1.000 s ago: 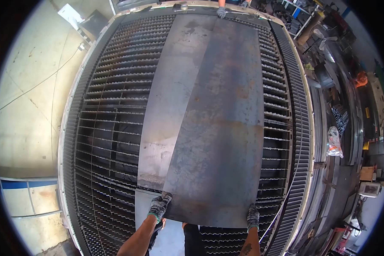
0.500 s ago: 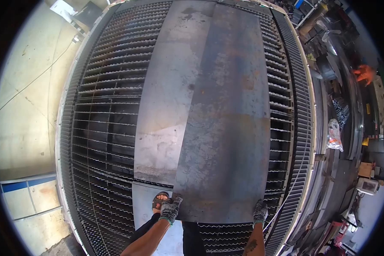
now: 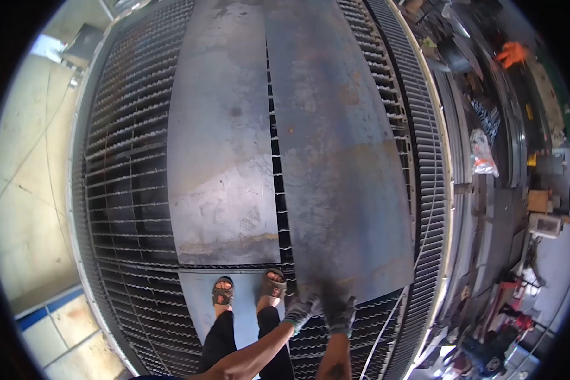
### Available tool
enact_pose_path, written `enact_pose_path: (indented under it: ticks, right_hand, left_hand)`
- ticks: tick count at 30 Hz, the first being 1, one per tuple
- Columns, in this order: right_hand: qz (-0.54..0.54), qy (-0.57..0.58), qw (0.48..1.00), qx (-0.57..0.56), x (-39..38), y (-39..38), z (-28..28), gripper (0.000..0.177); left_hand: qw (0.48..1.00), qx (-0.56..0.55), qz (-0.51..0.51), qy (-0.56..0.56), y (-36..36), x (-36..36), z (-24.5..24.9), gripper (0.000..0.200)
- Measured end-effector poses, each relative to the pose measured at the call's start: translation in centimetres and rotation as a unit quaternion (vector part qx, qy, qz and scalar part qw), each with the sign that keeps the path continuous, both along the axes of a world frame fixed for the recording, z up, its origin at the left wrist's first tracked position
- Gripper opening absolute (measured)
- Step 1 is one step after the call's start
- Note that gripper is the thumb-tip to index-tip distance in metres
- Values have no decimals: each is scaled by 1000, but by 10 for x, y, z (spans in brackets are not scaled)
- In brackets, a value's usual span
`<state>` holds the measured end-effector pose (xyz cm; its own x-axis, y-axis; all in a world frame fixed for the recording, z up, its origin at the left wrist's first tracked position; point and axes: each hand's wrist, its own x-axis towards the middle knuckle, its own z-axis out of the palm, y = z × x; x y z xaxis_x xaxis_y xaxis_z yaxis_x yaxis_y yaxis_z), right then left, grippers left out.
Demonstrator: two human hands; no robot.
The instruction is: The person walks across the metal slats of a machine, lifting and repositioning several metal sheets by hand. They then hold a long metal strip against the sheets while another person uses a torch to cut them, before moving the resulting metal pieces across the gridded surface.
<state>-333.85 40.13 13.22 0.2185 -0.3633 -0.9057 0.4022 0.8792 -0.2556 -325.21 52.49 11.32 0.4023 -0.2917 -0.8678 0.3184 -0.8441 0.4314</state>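
A long dark metal sheet (image 3: 345, 171) lies on the toothed slat bed on the right, its near edge in front of my hands. My left hand (image 3: 302, 309), in a grey knitted glove, is closed at the sheet's near left corner. Close beside it, my right hand (image 3: 340, 311), gloved alike, reaches to the same edge; its fingers are smeared by motion and shadow. A second, lighter sheet (image 3: 225, 145) lies to the left, with a narrow dark gap between the two. My sandalled feet stand on a smaller sheet (image 3: 199, 294) nearer to me.
Rows of toothed slats (image 3: 126, 171) run across the bed on both sides of the sheets. A ribbed side strip (image 3: 432, 183) borders the right side. Beyond it are stacked metal stock (image 3: 481, 228), a plastic bag (image 3: 482, 155) and an orange item (image 3: 512, 55).
The dark sheet has shifted right, off the lighter one, opening a gap. My right hand has moved from its right corner to beside my left hand. My right foot now shows beside my left.
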Motion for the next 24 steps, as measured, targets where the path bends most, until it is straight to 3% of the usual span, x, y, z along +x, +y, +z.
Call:
enact_pose_path:
  ticks: [1, 2, 3, 4, 5, 6, 7, 8, 9, 10, 11, 13, 15, 22, 23, 24]
  right_hand:
    - [61, 78, 992, -80, -17, -11, -24, 43]
    - [314, 317, 851, -278, -51, -20, -57, 31]
    - [410, 497, 644, -412, -70, -23, -72, 21]
    - [381, 612, 493, -488, -90, -18, -79, 14]
    - [459, 483, 706, -240, -80, -31, -34, 30]
    - [469, 450, 741, -170, -71, -29, -8, 30]
    - [473, 442, 743, -172, -69, -22, 9, 29]
    - [481, 436, 739, -179, -64, -17, 28, 29]
    - [490, 425, 739, -183, -57, -13, 45, 28]
    - [497, 415, 739, -184, -45, -7, 62, 28]
    - [504, 404, 742, -178, -31, 2, 80, 27]
    - [516, 381, 749, -164, 5, 11, 110, 26]
    - [519, 350, 764, -158, 48, 16, 136, 26]
    - [549, 287, 767, -166, 243, 4, 195, 25]
    - [551, 283, 767, -168, 273, -1, 201, 25]
    - [549, 279, 770, -165, 305, -4, 204, 25]
  left_hand:
    - [993, -87, -54, -59, -4, 15, 31, 44]
    - [972, -171, -104, -123, -8, 31, 64, 42]
    - [956, -234, -159, -75, -7, 47, 85, 41]
    - [961, -254, -103, -33, -3, 59, 113, 40]
    - [958, -286, -11, 20, 15, 64, 112, 37]
    - [942, -317, 82, 71, 33, 68, 111, 34]
    - [943, -228, -193, -146, 61, 87, 105, 34]
    - [851, -227, -314, -355, 113, 76, 57, 31]
    - [930, -105, -311, -168, 116, 122, 96, 29]
    - [890, -100, -346, -278, 166, 126, 61, 25]
    - [879, -177, -272, -349, 177, 160, 79, 28]
    - [895, -80, -357, -256, 151, 254, 181, 30]
    - [970, 91, -147, -169, 190, 302, 183, 31]
    - [970, 222, 1, -95, 275, 398, 250, 45]
    - [966, 226, -41, -120, 268, 410, 269, 47]
    - [962, 269, -28, -41, 274, 417, 268, 44]
